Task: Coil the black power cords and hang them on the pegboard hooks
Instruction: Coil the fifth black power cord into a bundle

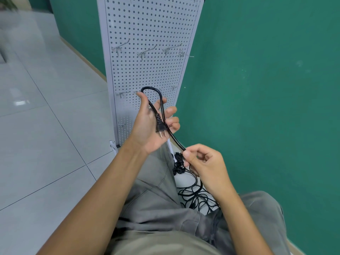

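Holding a black power cord (161,105) up in front of the white pegboard (147,34), the person has it folded into one tall loop. The left hand (152,124) grasps it palm up: the thumb pins the cord near the top of the loop, the fingers curl around both strands, and the two-pin plug (160,128) lies across the palm with its pins pointing down toward the wrist. From the plug side the cord runs down and to the right into the right hand (204,162), which pinches it between thumb and curled fingers, just above the person's grey trousers (156,199).

Below the right hand, a tangle of more black cords (195,196) lies on the white base by the pegboard's foot, next to the green wall (266,89).

On the pegboard, a row of metal hooks (147,50) sits across the middle with nothing on them, and a second row shows just behind the loop. Pale tiled floor (46,126) stretches off to the left.
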`<state>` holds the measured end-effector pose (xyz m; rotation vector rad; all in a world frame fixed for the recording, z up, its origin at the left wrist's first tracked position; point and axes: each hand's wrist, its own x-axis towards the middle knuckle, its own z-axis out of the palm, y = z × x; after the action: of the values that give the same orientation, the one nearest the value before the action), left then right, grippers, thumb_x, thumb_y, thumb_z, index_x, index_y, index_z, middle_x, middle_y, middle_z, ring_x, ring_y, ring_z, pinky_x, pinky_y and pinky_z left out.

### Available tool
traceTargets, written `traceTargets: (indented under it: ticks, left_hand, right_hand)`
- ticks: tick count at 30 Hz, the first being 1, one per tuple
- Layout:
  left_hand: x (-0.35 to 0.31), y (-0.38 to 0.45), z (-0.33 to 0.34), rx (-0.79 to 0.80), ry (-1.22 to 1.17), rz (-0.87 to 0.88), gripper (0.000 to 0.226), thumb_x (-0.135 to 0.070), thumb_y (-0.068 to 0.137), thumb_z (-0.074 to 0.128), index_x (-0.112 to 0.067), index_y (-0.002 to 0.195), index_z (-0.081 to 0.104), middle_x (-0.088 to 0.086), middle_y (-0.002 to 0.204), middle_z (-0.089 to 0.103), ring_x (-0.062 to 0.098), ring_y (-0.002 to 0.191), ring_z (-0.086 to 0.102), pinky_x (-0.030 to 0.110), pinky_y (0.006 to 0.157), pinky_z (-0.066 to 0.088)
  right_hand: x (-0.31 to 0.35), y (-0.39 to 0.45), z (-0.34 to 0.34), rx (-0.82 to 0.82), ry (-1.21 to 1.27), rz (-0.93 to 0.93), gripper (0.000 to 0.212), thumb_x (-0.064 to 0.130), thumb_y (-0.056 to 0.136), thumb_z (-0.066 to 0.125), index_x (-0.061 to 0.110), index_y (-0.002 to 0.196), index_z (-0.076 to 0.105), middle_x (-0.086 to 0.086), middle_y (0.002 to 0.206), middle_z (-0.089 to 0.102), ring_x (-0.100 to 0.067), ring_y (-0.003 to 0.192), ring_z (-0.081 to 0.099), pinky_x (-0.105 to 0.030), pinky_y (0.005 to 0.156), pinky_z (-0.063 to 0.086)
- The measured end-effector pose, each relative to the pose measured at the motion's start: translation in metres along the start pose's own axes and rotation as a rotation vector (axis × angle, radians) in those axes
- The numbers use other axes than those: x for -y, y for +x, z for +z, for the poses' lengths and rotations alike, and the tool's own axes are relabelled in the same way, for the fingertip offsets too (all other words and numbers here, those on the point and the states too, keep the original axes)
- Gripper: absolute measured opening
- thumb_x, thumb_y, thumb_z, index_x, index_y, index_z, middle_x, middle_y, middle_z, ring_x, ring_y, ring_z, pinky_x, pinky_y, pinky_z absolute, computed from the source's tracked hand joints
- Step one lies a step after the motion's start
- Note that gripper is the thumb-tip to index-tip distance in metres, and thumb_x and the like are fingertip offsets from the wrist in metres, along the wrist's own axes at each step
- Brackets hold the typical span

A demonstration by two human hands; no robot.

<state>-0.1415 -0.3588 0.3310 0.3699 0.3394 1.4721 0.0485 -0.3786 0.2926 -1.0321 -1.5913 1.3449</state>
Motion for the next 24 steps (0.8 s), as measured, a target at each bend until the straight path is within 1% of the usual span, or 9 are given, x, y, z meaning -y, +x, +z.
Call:
traceTargets:
  ticks: [1,4,8,10,13,15,18,21,24]
  left_hand:
    - [-0.001,-0.001,-0.001,0.022,-0.034,-0.015,0.063,-0.082,0.093,0.028,-0.022,0.095,0.050,-0.006,0.067,0.041,0.008,0.046,0.035,0.022,0.048,0.039]
    - [-0.003,0.001,-0.005,0.027,-0.039,-0.020,0.057,-0.078,0.095,0.029,-0.026,0.090,0.050,-0.010,0.057,0.031,0.003,0.036,0.029,0.017,0.037,0.030]
    - [-0.008,0.005,-0.012,-0.035,-0.048,0.070,0.044,-0.067,0.100,0.035,-0.027,0.088,0.049,-0.010,0.055,0.028,0.002,0.035,0.027,0.015,0.035,0.028]
    - [-0.015,0.005,-0.017,-0.069,-0.070,0.113,0.036,-0.060,0.102,0.038,-0.028,0.089,0.047,-0.011,0.056,0.030,0.002,0.036,0.029,0.014,0.036,0.029]
    - [-0.021,0.006,-0.024,-0.095,-0.038,0.137,0.026,-0.051,0.103,0.043,-0.030,0.089,0.043,-0.011,0.057,0.032,0.002,0.037,0.031,0.013,0.037,0.031]
    - [-0.019,0.007,-0.028,-0.130,0.065,0.140,0.023,-0.047,0.106,0.043,-0.031,0.089,0.041,-0.010,0.058,0.030,0.001,0.039,0.028,0.013,0.038,0.029]
    - [-0.013,0.008,-0.031,-0.177,0.316,0.138,0.016,-0.045,0.108,0.042,-0.029,0.106,0.037,-0.009,0.064,0.026,0.002,0.043,0.024,0.015,0.041,0.027]
    - [-0.002,0.008,-0.031,-0.232,0.582,0.099,0.026,-0.047,0.108,0.039,-0.023,0.118,0.038,-0.007,0.068,0.024,0.004,0.046,0.022,0.017,0.042,0.026]
    - [0.019,0.007,-0.024,-0.255,0.827,0.055,0.037,-0.046,0.109,0.037,-0.016,0.130,0.035,-0.008,0.064,0.027,0.008,0.047,0.022,0.019,0.041,0.025]
  right_hand:
    - [0.000,0.001,0.000,-0.002,-0.001,0.001,0.008,0.013,0.094,0.070,0.008,0.088,0.070,-0.004,0.063,0.063,-0.009,0.046,0.037,-0.016,0.047,0.032]
    - [0.000,0.003,0.002,-0.030,-0.051,0.002,0.011,0.017,0.093,0.072,0.009,0.085,0.072,-0.006,0.060,0.060,-0.011,0.046,0.038,-0.018,0.046,0.033]
    - [-0.005,0.001,-0.003,-0.043,-0.146,0.016,0.030,0.028,0.093,0.074,0.009,0.071,0.067,-0.009,0.056,0.045,-0.015,0.052,0.039,-0.021,0.053,0.036]
    - [-0.008,-0.002,-0.012,-0.011,-0.183,0.030,0.030,0.030,0.094,0.072,0.012,0.071,0.068,-0.010,0.059,0.049,-0.014,0.057,0.044,-0.021,0.058,0.039]
    - [-0.011,-0.004,-0.022,0.017,-0.151,0.056,0.016,0.017,0.095,0.070,0.009,0.082,0.071,-0.005,0.066,0.060,-0.012,0.063,0.053,-0.018,0.065,0.045]
    - [-0.012,-0.004,-0.026,0.001,-0.122,0.058,0.008,0.010,0.095,0.069,0.005,0.091,0.073,-0.002,0.070,0.066,-0.008,0.065,0.057,-0.016,0.067,0.047]
    - [-0.006,-0.001,-0.032,-0.039,-0.118,0.013,0.010,0.003,0.095,0.066,0.008,0.098,0.074,0.003,0.075,0.070,-0.004,0.073,0.063,-0.013,0.074,0.048]
    - [0.007,0.000,-0.037,-0.020,-0.169,-0.041,0.019,0.000,0.098,0.061,0.011,0.105,0.075,0.005,0.079,0.073,0.001,0.079,0.064,-0.010,0.078,0.047]
    - [0.021,0.006,-0.037,-0.074,-0.255,-0.093,0.019,0.001,0.096,0.065,0.015,0.101,0.077,0.007,0.079,0.076,0.003,0.074,0.064,-0.011,0.074,0.046]
